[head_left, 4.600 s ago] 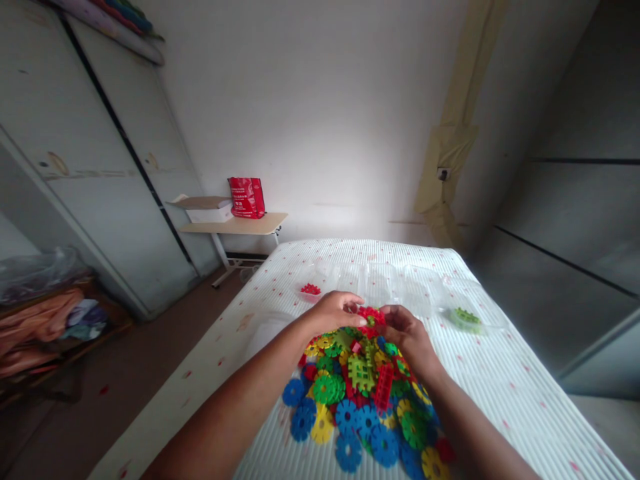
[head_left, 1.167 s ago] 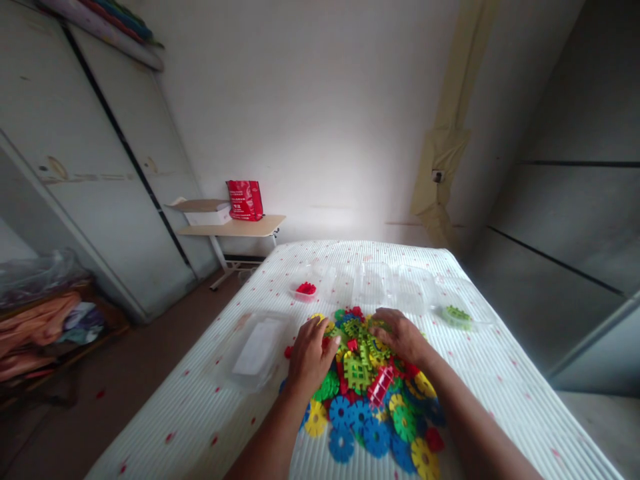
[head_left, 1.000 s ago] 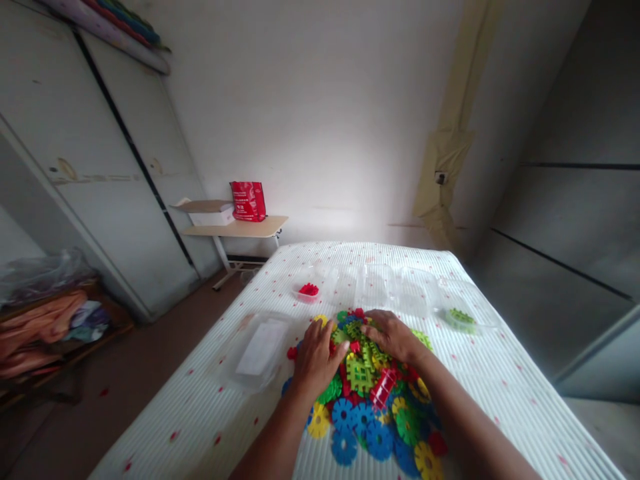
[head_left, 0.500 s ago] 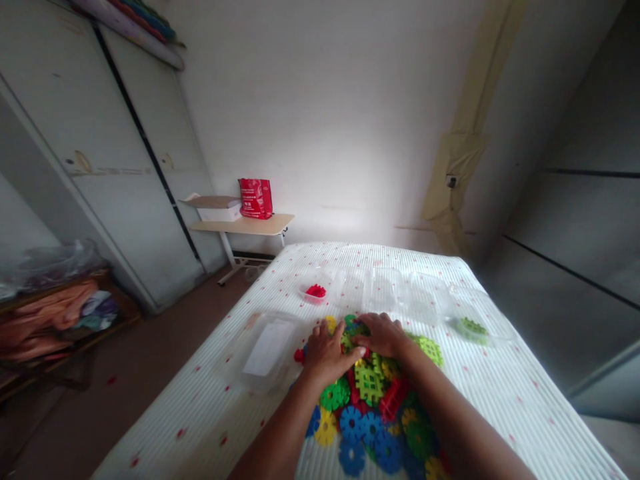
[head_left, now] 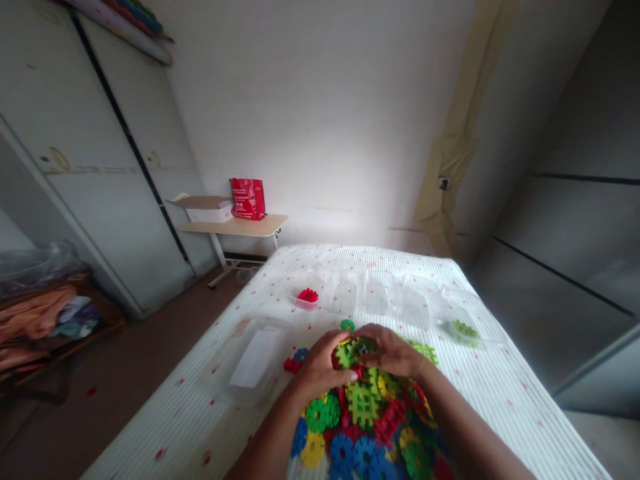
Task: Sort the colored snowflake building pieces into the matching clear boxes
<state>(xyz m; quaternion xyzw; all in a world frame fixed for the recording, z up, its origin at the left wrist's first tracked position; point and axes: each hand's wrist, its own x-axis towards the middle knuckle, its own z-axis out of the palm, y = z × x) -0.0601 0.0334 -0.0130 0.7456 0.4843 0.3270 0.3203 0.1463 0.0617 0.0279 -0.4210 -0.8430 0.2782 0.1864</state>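
Note:
A heap of interlocking plastic building pieces [head_left: 363, 404] in red, yellow, blue and two greens lies before me on the bed. My left hand [head_left: 320, 365] curves round its far left side, thumb spread from the fingers. Opposite it, my right hand [head_left: 393, 351] arches over the far right side, thumb also apart. Between the hands are light green lattice pieces and a bit of red; the fingertips partly hide what they touch. Beyond, a clear container holds red pieces [head_left: 307, 295]; another at the far right holds light green pieces [head_left: 465, 332].
Several clear plastic containers [head_left: 379, 293] stand in a row past the heap. To the left lies a translucent lid or box [head_left: 225, 380] with white paper on it. A small table [head_left: 260, 225] bearing a red bag [head_left: 247, 199] stands against the wall.
Both hands have drawn slightly nearer to me over the heap, fingers more curved. A green piece and some blue and red ones now show beyond and left of them. The view has shifted slightly.

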